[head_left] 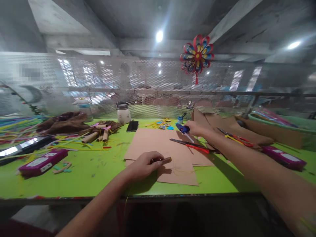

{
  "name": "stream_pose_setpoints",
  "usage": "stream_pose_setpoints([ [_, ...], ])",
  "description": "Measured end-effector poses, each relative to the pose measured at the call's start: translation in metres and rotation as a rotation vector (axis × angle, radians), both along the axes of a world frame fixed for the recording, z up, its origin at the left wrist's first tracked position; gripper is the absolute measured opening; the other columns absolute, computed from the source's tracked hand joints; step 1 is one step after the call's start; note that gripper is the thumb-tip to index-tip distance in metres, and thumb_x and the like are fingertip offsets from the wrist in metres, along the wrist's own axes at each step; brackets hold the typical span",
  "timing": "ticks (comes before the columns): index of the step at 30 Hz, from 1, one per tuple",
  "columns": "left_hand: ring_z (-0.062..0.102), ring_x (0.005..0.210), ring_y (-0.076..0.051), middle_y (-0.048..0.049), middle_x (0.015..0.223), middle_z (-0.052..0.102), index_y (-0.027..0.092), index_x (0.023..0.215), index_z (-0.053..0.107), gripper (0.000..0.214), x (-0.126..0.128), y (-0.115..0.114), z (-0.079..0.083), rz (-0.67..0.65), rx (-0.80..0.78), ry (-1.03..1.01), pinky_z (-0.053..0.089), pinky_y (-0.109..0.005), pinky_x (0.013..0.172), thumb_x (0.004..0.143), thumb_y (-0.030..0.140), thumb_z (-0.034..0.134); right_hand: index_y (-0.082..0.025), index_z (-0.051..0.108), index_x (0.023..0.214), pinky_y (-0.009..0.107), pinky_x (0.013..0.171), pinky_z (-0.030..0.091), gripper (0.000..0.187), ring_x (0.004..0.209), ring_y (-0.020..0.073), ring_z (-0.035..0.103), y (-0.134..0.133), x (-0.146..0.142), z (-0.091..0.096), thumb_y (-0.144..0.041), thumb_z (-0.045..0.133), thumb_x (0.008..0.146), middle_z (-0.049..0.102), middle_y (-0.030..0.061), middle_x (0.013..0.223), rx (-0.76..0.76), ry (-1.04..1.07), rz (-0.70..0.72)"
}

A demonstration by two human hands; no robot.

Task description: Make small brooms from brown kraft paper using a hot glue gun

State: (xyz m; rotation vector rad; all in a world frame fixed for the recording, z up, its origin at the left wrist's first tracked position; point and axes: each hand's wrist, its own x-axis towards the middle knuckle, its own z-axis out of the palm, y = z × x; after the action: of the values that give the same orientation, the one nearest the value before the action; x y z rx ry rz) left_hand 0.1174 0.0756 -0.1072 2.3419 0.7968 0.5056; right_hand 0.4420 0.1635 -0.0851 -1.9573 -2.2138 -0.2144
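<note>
My left hand [149, 163] is above the front of the brown cardboard sheets [148, 141], its fingers closed round a small rolled brown paper piece [167, 160] whose end points right. A thin yellow strand lies on the cardboard near it. Farther back, my right hand [194, 127] is closed on a blue glue gun [182, 128], with a whitish glue stick [189, 137] protruding from it. Part of the grip is hidden by my fingers. Just in front of the gun lie scissors with orange-red handles [201, 148], their dark blades pointing left.
To the left are paper rolls [90, 137], crumpled brown paper [64, 121], colored pipe cleaners and a purple box [43, 162]. A phone [132, 126] and white jug [123, 113] stand behind. At right are more scissors [243, 141], a purple box [283, 158] and a green basket [296, 123].
</note>
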Motion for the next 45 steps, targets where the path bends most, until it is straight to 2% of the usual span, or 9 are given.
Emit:
stream_pose_setpoints([
  [5, 0.056, 0.087, -0.019, -0.008, 0.096, 0.065, 0.016, 0.101, 0.065, 0.033, 0.001, -0.001, -0.001, 0.003, 0.003, -0.005, 0.041, -0.027, 0.075, 0.09, 0.039, 0.044, -0.016, 0.056, 0.118, 0.042, 0.084, 0.052, 0.032, 0.1, 0.022, 0.06, 0.027, -0.002, -0.014, -0.033, 0.056, 0.091, 0.058, 0.0083, 0.119, -0.075, -0.062, 0.057],
  [10, 0.057, 0.086, -0.019, -0.0082, 0.095, 0.066, 0.016, 0.1, 0.065, 0.032, 0.004, 0.003, -0.002, 0.038, 0.037, -0.027, 0.041, -0.027, 0.076, 0.09, 0.039, 0.045, -0.015, 0.059, 0.115, 0.042, 0.088, 0.05, 0.029, 0.103, 0.022, 0.059, 0.024, 0.006, -0.021, -0.03, 0.058, 0.09, 0.059, 0.0096, 0.119, -0.056, -0.008, 0.056],
  [14, 0.058, 0.088, -0.02, -0.009, 0.096, 0.066, 0.016, 0.103, 0.065, 0.032, 0.005, 0.003, 0.001, 0.05, 0.039, -0.025, 0.041, -0.028, 0.078, 0.091, 0.038, 0.045, -0.008, 0.064, 0.11, 0.038, 0.098, 0.042, 0.028, 0.115, 0.0281, 0.052, -0.004, -0.003, -0.013, -0.017, 0.061, 0.084, 0.06, 0.0177, 0.121, 0.115, 0.104, 0.022],
  [17, 0.059, 0.088, -0.02, -0.0088, 0.097, 0.065, 0.016, 0.106, 0.064, 0.033, 0.005, 0.002, 0.003, 0.06, 0.041, -0.016, 0.042, -0.029, 0.079, 0.092, 0.038, 0.044, -0.012, 0.065, 0.111, 0.031, 0.086, 0.048, 0.029, 0.103, 0.0225, 0.059, -0.039, -0.024, -0.014, -0.023, 0.05, 0.089, 0.065, 0.0126, 0.115, 0.211, 0.213, 0.059],
  [19, 0.059, 0.087, -0.019, -0.0088, 0.099, 0.064, 0.016, 0.108, 0.063, 0.034, 0.004, 0.001, 0.003, 0.064, 0.046, -0.027, 0.043, -0.029, 0.078, 0.092, 0.039, 0.043, -0.015, 0.07, 0.1, 0.03, 0.077, 0.049, 0.026, 0.087, 0.0192, 0.063, -0.062, -0.04, -0.019, -0.027, 0.051, 0.088, 0.07, 0.0083, 0.1, 0.222, 0.39, 0.184],
  [24, 0.058, 0.088, -0.018, -0.0087, 0.099, 0.062, 0.017, 0.11, 0.06, 0.031, 0.004, -0.001, 0.0, 0.037, 0.213, -0.019, 0.044, -0.028, 0.079, 0.094, 0.035, 0.04, -0.015, 0.072, 0.081, 0.031, 0.07, 0.047, 0.021, 0.076, 0.0191, 0.063, -0.095, -0.064, -0.025, -0.028, 0.056, 0.081, 0.072, 0.0068, 0.082, 0.067, 0.671, 0.3],
  [30, 0.055, 0.09, -0.019, -0.0096, 0.1, 0.057, 0.017, 0.112, 0.055, 0.024, 0.008, -0.001, -0.006, 0.013, 0.635, -0.035, 0.046, -0.032, 0.078, 0.094, 0.021, 0.041, -0.011, 0.068, 0.094, 0.034, 0.082, 0.049, 0.037, 0.091, 0.0191, 0.064, -0.111, -0.066, -0.007, -0.045, 0.053, 0.087, 0.07, 0.0109, 0.096, -0.228, 1.082, 0.523],
  [37, 0.056, 0.089, -0.018, -0.0072, 0.1, 0.058, 0.019, 0.112, 0.052, 0.021, 0.009, 0.003, -0.011, 0.065, 0.679, 0.007, 0.046, -0.031, 0.078, 0.096, 0.023, 0.04, -0.015, 0.068, 0.084, 0.026, 0.065, 0.046, 0.023, 0.072, 0.0145, 0.061, -0.117, -0.081, -0.017, -0.035, 0.07, 0.073, 0.069, 0.0036, 0.079, -0.482, 0.966, 0.558],
  [45, 0.059, 0.078, -0.017, -0.0062, 0.098, 0.063, 0.018, 0.109, 0.053, 0.021, 0.013, -0.006, -0.007, 0.119, 0.545, 0.187, 0.041, -0.028, 0.068, 0.097, 0.027, 0.038, -0.014, 0.066, 0.076, 0.025, 0.058, 0.041, 0.025, 0.064, 0.0138, 0.055, -0.114, -0.076, -0.029, -0.034, 0.053, 0.083, 0.065, 0.0015, 0.069, -0.391, 0.782, 0.418],
])
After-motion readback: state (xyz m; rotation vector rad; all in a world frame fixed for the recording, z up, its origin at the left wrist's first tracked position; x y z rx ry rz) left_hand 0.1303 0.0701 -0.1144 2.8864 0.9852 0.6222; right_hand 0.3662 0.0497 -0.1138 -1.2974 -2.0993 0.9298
